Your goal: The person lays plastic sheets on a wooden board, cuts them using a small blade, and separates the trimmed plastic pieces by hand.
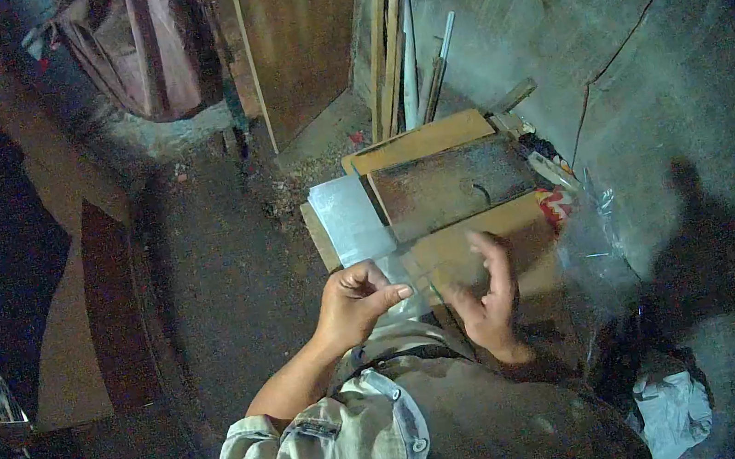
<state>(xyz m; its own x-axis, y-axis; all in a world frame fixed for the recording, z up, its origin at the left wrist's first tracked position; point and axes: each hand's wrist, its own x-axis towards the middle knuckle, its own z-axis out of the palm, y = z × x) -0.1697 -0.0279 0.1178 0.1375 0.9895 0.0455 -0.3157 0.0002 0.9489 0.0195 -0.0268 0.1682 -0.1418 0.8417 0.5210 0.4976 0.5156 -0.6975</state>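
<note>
In front of my body, my left hand (350, 309) is closed, its thumb and forefinger pinching what looks like a thin clear plastic bag (399, 274). Its outline is faint, and part of it hangs below the fingers. To the right, my right hand (491, 301) has its thumb and fingers apart and is slightly blurred; nothing shows in its grip. Just beyond my left hand lies a stack of pale, see-through plastic bags or sheets (351, 220). The stack rests on the left part of a low wooden surface (515, 219).
A dark, worn panel (454, 183) lies across the surface. Red-and-white packaging (556, 207) and crumpled clear plastic (593, 232) sit at its right edge, beside a concrete wall (645, 81). Wooden strips (387, 46) and a large board (299, 48) lean behind. A white bag (673, 417) is at lower right.
</note>
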